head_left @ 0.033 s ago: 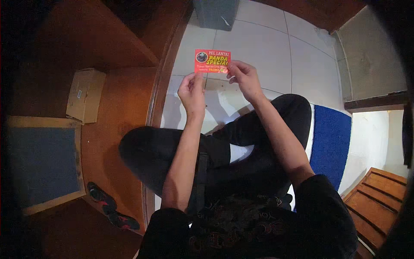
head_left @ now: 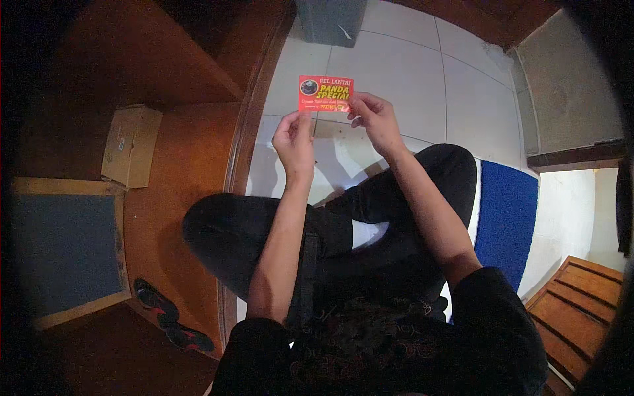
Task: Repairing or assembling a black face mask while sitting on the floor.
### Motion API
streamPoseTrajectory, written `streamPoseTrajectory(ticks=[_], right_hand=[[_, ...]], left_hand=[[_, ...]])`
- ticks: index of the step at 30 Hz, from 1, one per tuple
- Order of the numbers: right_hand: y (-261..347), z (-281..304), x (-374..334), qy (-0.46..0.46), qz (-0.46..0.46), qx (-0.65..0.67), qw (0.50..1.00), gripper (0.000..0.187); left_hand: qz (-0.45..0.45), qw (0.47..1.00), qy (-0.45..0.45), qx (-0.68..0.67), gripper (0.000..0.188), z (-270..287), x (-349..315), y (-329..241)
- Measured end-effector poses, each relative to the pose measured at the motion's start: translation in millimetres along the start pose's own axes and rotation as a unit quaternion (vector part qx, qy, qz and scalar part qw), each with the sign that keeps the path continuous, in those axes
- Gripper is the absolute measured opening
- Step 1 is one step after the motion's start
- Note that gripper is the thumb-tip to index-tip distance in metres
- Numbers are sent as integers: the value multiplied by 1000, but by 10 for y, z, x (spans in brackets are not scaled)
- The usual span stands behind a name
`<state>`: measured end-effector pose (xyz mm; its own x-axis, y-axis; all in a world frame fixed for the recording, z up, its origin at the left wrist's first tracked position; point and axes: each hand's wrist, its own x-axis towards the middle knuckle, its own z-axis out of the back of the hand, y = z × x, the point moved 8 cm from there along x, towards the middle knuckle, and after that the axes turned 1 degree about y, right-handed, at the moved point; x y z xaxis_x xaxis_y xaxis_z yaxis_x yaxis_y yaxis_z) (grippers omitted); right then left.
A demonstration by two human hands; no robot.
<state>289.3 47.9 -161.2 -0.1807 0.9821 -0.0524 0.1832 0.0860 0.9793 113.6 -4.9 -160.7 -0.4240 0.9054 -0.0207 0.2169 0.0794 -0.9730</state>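
Observation:
A small red printed card (head_left: 327,96), with yellow and white lettering and a round dark picture at its left side, is held up in front of me above the tiled floor. The fingers of my left hand (head_left: 294,138) are closed on its lower left edge. My right hand (head_left: 374,119) pinches its right edge between thumb and fingers, covering the lower right corner. The printed face is toward me and the card looks flat. Below it are my crossed legs in black trousers (head_left: 231,221), with a white patch (head_left: 368,233) showing between them.
Brown wooden shelving (head_left: 178,138) on the left holds a cardboard piece (head_left: 132,146), a framed dark panel (head_left: 66,244) and black-and-red sandals (head_left: 172,317). Pale floor tiles (head_left: 396,59) lie ahead, with a grey block (head_left: 333,20). A blue mat (head_left: 507,224) and slatted wood (head_left: 578,303) are on the right.

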Motion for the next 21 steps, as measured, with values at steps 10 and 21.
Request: streamPoseTrajectory(ticks=[10,21], right_hand=[[10,26,18,-21,9,13,1000,23],[-75,239,116,-84,-39,91,992,25]], left_hand=[[2,999,3,39,19,9,11,67],[69,936,269,215,30,-288,-137,784]])
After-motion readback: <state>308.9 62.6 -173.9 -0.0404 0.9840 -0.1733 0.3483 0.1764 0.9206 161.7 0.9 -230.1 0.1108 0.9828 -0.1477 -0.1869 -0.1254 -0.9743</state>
